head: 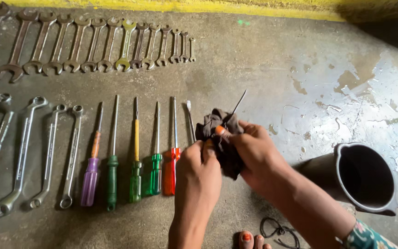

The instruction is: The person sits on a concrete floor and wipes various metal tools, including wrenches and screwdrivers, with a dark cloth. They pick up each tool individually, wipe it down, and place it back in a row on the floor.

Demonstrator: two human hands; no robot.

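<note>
Both my hands meet over a dark rag (222,143) bunched around a screwdriver (237,105) whose thin metal shaft pokes up and right and whose orange handle tip shows by my fingers. My left hand (199,173) grips the rag from below left. My right hand (252,154) closes on the rag and the handle from the right. Just left of my hands lies a row of screwdrivers with purple (90,177), green (112,177) and red (171,168) handles on the concrete floor.
A row of open-ended spanners (88,46) lies along the top left, ring spanners (47,152) below them. A dark jug (360,177) lies on its side at right beside a wet patch (346,110). A black cord (279,230) and toes (254,240) are at the bottom.
</note>
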